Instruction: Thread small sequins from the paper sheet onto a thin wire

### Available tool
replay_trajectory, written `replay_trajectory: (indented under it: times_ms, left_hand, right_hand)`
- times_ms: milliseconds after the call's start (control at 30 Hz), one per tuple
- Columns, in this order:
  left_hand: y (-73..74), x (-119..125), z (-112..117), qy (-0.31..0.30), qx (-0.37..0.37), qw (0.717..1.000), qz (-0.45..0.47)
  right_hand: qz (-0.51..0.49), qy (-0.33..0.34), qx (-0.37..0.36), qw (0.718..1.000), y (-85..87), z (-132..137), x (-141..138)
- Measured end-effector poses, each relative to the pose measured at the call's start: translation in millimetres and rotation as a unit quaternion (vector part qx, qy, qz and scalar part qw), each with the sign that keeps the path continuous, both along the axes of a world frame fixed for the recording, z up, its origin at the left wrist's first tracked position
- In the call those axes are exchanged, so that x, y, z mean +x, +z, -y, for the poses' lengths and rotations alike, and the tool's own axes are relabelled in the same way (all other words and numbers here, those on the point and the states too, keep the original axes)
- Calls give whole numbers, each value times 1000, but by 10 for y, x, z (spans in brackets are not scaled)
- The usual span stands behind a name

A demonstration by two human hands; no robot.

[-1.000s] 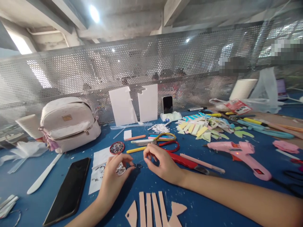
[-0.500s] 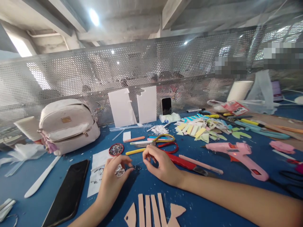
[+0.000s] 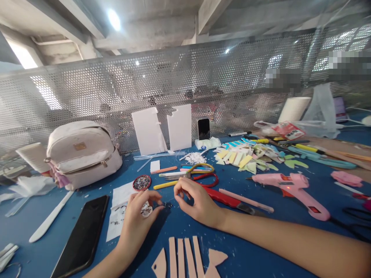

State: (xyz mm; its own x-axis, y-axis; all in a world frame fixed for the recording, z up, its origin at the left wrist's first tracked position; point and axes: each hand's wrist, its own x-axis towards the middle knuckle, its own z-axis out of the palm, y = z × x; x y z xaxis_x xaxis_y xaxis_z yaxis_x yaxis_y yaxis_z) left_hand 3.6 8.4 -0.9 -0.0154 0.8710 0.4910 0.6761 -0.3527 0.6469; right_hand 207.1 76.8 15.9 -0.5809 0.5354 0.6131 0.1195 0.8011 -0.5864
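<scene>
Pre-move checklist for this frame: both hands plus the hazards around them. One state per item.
1. Left hand has a grip on the small round speckled disc: ok.
2. Right hand pinched shut; anything in the pinch: cannot tell.
3. Round red-rimmed dish of glitter bits upright, apart from both hands: ok.
4. Red-handled utility knife lies close behind the right hand, blade seemingly out: not ok.
5. Pink glue gun shows a red light, lying on the blue table: not ok.
6. Black phone flat, untouched: ok.

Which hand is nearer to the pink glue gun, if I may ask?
Right: the right hand lies left of the glue gun; the left hand, farther left.
</scene>
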Motion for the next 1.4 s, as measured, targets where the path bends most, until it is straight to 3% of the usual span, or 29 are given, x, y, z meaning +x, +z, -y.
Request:
replay_trajectory:
  times_ms: [967, 1400]
  left_hand:
    - [-12, -13, -6, -4, 25, 999, -24]
    - [12, -2, 8, -28, 48, 998, -30]
  right_hand:
    - [14, -10, 0, 1000, 0, -4, -4]
    - [64, 1, 39, 997, -49, -22, -25]
